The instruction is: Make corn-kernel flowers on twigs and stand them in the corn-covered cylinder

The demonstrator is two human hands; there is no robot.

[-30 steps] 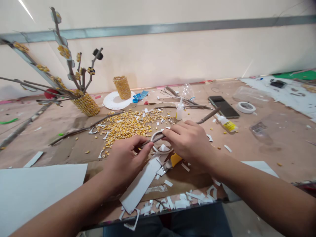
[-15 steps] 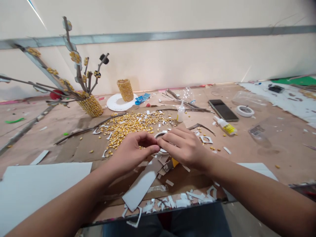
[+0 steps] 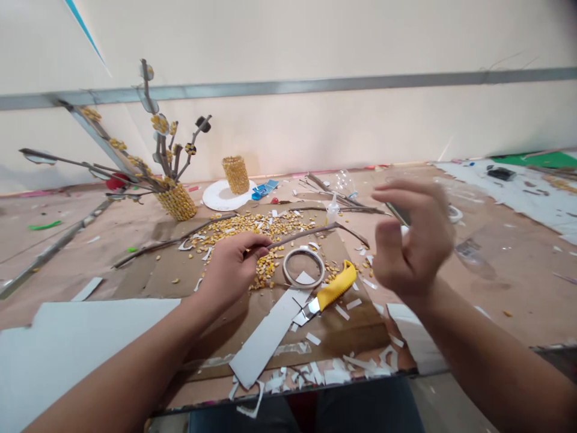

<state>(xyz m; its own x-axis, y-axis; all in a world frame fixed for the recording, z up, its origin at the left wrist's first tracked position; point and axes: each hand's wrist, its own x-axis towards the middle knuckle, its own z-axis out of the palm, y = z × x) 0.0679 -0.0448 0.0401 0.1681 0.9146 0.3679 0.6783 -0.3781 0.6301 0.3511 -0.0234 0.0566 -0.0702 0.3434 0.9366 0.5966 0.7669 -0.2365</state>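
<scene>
My left hand (image 3: pixel 238 258) is closed, its fingertips pinching one end of a thin bent twig (image 3: pixel 306 233) that reaches right over the corn kernels. My right hand (image 3: pixel 412 234) is raised to the right, blurred, with thumb and forefinger apart and nothing seen between them. Between the hands a roll of tape (image 3: pixel 287 267) lies flat on the cardboard. Beside it rests a yellow box cutter (image 3: pixel 336 287), blade out, its tip by a white strip (image 3: pixel 268 343). Loose corn kernels (image 3: pixel 265 270) are heaped behind the left hand.
A kernel-covered pot (image 3: pixel 178 203) with branches stands at the left back. Another kernel-covered cup (image 3: pixel 236 175) is on a white disc (image 3: pixel 216 197). A small glue bottle (image 3: pixel 332 211) stands behind the twig. White scraps (image 3: pixel 336 376) litter the front edge. White sheets (image 3: pixel 90 343) lie left.
My hands have parted from over the tape roll. The left went left and slightly up, the twig shifting with it; the right rose to the right. The tape roll and box cutter are now uncovered.
</scene>
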